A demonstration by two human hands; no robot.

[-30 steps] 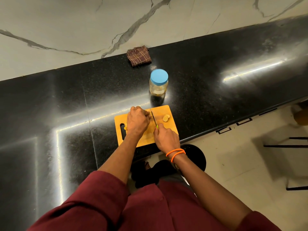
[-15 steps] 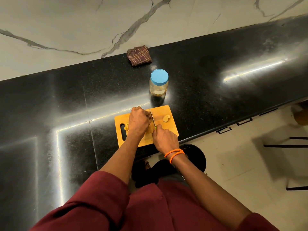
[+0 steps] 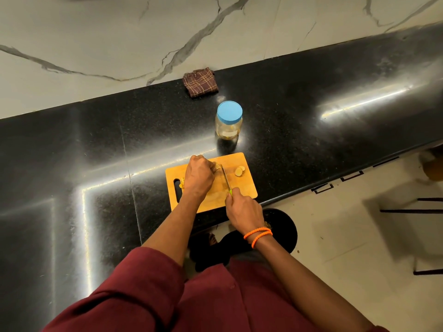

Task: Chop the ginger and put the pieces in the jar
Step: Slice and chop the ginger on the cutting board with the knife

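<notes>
An orange cutting board point(image 3: 244, 188) lies near the counter's front edge. My left hand point(image 3: 198, 175) curls over a ginger root point(image 3: 217, 167), most of it hidden under the fingers; a bit of ginger shows at the hand's left side. My right hand point(image 3: 242, 207) grips a green-handled knife point(image 3: 225, 177), its blade standing against the ginger's exposed right end. Two or three cut ginger slices point(image 3: 239, 170) lie on the board's right part. Behind the board stands a clear jar point(image 3: 229, 125) with a blue lid on, holding some pale pieces.
A folded brown checked cloth point(image 3: 200, 81) lies at the back of the black counter point(image 3: 84, 152) by the marble wall. A round black stool seat point(image 3: 285, 226) sits below the counter edge; dark chair legs point(image 3: 422, 207) stand on the floor at right.
The right hand slid the knife forward then back along the ginger in a sawing stroke. The left hand stayed clamped on the ginger; the slices and jar did not move.
</notes>
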